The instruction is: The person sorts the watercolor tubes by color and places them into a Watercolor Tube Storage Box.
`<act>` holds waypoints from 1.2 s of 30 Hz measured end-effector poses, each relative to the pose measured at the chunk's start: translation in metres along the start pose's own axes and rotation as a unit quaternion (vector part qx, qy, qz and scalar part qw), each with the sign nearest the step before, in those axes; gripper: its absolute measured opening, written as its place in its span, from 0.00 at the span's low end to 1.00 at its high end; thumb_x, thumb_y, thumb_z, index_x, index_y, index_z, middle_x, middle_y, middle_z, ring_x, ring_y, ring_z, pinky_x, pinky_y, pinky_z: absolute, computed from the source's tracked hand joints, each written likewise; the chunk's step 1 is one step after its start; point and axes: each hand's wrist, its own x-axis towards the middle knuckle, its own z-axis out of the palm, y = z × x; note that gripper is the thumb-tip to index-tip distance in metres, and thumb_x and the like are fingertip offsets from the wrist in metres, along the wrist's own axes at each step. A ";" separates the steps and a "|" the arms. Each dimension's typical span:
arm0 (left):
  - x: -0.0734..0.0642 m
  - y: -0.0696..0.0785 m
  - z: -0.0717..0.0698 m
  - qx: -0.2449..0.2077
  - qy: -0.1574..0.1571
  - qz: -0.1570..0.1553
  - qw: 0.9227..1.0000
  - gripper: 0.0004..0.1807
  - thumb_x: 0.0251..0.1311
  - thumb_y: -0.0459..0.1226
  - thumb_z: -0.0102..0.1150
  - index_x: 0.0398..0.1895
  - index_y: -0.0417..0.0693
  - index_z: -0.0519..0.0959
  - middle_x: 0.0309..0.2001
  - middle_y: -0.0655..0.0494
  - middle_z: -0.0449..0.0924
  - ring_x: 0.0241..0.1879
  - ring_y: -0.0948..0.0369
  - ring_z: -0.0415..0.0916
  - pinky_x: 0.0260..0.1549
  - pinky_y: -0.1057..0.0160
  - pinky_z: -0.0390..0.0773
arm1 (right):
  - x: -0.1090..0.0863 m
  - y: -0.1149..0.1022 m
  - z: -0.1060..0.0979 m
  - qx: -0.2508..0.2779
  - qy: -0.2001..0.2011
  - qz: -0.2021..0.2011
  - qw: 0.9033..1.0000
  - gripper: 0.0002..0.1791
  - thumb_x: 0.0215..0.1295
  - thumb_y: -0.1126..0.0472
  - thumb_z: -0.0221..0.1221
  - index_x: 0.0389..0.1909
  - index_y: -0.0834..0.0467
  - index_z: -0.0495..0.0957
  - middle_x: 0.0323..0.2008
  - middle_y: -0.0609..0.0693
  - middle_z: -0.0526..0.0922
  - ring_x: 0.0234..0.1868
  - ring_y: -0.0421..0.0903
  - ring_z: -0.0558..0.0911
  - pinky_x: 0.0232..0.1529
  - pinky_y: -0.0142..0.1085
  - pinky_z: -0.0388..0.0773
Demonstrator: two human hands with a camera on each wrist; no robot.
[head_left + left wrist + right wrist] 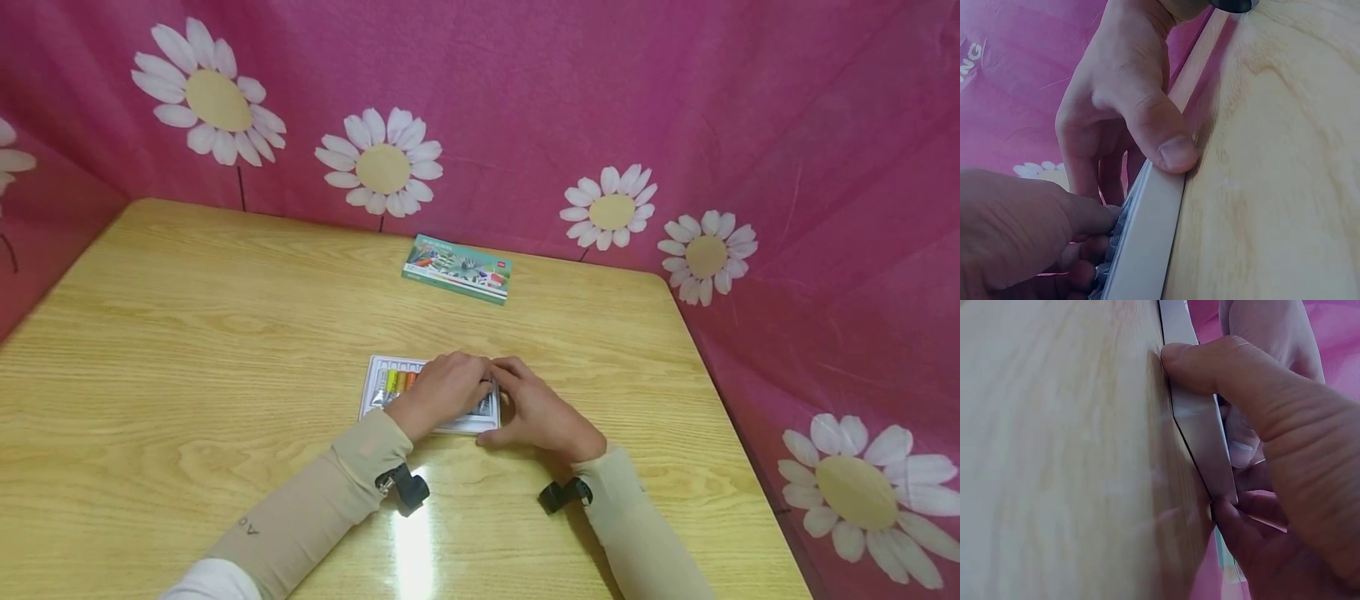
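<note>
A shallow white tray [367, 392] of paint tubes [401, 382] lies on the table, with yellow, ochre and orange tubes showing at its left. My left hand [447, 385] reaches across the tray, covering its middle. In the left wrist view, the thumb and curled fingers of that left hand [1016, 234] pinch at a silvery paint tube [1115, 240] inside the rim; most of the tube is hidden. My right hand [546, 414] grips the tray's right end, its thumb on the near side. The right wrist view shows its fingers at the far corner of the tray [1204, 437].
A flat green box [457, 268] with a printed picture lies farther back on the wooden table [225, 333]. Behind and beside the table hangs a pink curtain [495, 100] with large white daisies. Both wrists carry a small black camera mount [411, 490].
</note>
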 end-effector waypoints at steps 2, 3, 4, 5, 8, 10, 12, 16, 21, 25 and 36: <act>0.000 0.000 0.000 -0.003 0.000 0.002 1.000 0.08 0.71 0.39 0.61 0.46 0.47 0.86 0.40 0.53 0.88 0.36 0.56 0.80 0.38 0.52 0.80 | 0.000 -0.001 0.000 -0.002 -0.003 0.004 1.000 0.59 0.49 0.40 0.79 0.80 0.52 0.61 0.74 0.47 0.65 0.70 0.46 0.72 0.74 0.46 0.71; 0.000 0.000 0.000 -0.003 0.001 0.004 1.000 0.08 0.71 0.39 0.61 0.45 0.47 0.86 0.40 0.52 0.88 0.36 0.56 0.80 0.37 0.52 0.80 | 0.000 -0.002 0.000 -0.003 -0.003 0.004 1.000 0.59 0.48 0.39 0.79 0.80 0.51 0.61 0.75 0.47 0.64 0.71 0.46 0.71 0.74 0.46 0.70; 0.000 -0.001 0.000 -0.002 0.001 0.006 1.000 0.08 0.71 0.39 0.61 0.45 0.47 0.86 0.40 0.52 0.88 0.36 0.57 0.80 0.37 0.52 0.80 | 0.000 -0.002 0.001 -0.002 -0.003 0.004 1.000 0.60 0.48 0.38 0.79 0.80 0.52 0.61 0.76 0.47 0.63 0.72 0.46 0.70 0.75 0.46 0.70; 0.000 -0.001 0.000 -0.001 0.002 0.008 1.000 0.08 0.71 0.38 0.61 0.45 0.47 0.86 0.40 0.52 0.88 0.36 0.56 0.80 0.37 0.52 0.80 | 0.000 -0.003 0.001 -0.002 -0.003 0.004 1.000 0.60 0.48 0.38 0.79 0.80 0.52 0.60 0.76 0.47 0.62 0.73 0.47 0.69 0.75 0.46 0.69; 0.000 -0.001 0.000 0.007 0.005 0.015 1.000 0.08 0.70 0.39 0.61 0.44 0.47 0.86 0.40 0.51 0.89 0.36 0.56 0.81 0.36 0.52 0.81 | 0.000 -0.004 0.002 -0.003 -0.001 0.004 1.000 0.61 0.48 0.37 0.78 0.80 0.53 0.60 0.78 0.48 0.61 0.75 0.48 0.67 0.76 0.47 0.69; 0.000 -0.001 0.000 0.013 0.006 0.018 1.000 0.08 0.70 0.39 0.61 0.44 0.47 0.87 0.40 0.51 0.89 0.36 0.56 0.81 0.36 0.51 0.81 | 0.000 -0.003 0.002 -0.002 0.000 0.008 1.000 0.60 0.48 0.38 0.78 0.80 0.54 0.60 0.77 0.48 0.62 0.76 0.49 0.67 0.76 0.47 0.69; 0.000 0.000 -0.001 0.018 0.006 0.021 1.000 0.08 0.69 0.40 0.61 0.43 0.47 0.87 0.38 0.52 0.88 0.35 0.56 0.79 0.34 0.53 0.80 | 0.001 -0.003 0.002 -0.003 -0.001 0.013 1.000 0.60 0.49 0.38 0.78 0.80 0.53 0.61 0.77 0.49 0.62 0.76 0.49 0.67 0.76 0.48 0.69; -0.001 -0.001 -0.002 0.014 -0.002 0.022 1.000 0.08 0.69 0.40 0.62 0.42 0.47 0.86 0.35 0.53 0.86 0.32 0.58 0.76 0.31 0.56 0.76 | 0.001 -0.003 0.002 -0.002 -0.002 0.015 1.000 0.60 0.48 0.37 0.78 0.79 0.52 0.61 0.77 0.48 0.63 0.76 0.50 0.67 0.75 0.48 0.69; -0.002 -0.003 -0.006 -0.015 -0.032 0.019 0.999 0.10 0.70 0.43 0.63 0.43 0.47 0.87 0.37 0.54 0.87 0.33 0.60 0.75 0.35 0.58 0.77 | 0.000 -0.001 0.003 0.001 0.001 0.011 1.000 0.59 0.48 0.37 0.78 0.79 0.50 0.61 0.76 0.47 0.64 0.74 0.48 0.68 0.74 0.49 0.71; -0.003 -0.007 -0.013 -0.047 -0.059 0.020 0.997 0.12 0.70 0.44 0.62 0.47 0.49 0.87 0.36 0.57 0.85 0.30 0.63 0.73 0.36 0.61 0.75 | 0.000 -0.001 0.003 0.002 0.000 0.012 1.000 0.59 0.48 0.36 0.78 0.79 0.48 0.61 0.76 0.46 0.64 0.73 0.48 0.69 0.74 0.49 0.71; 0.000 -0.018 -0.031 -0.069 -0.091 0.051 0.992 0.15 0.71 0.46 0.62 0.55 0.53 0.87 0.37 0.61 0.87 0.32 0.66 0.77 0.41 0.62 0.78 | 0.000 -0.002 0.004 0.003 -0.001 0.029 1.000 0.61 0.46 0.35 0.78 0.80 0.43 0.59 0.75 0.44 0.64 0.71 0.46 0.71 0.73 0.48 0.72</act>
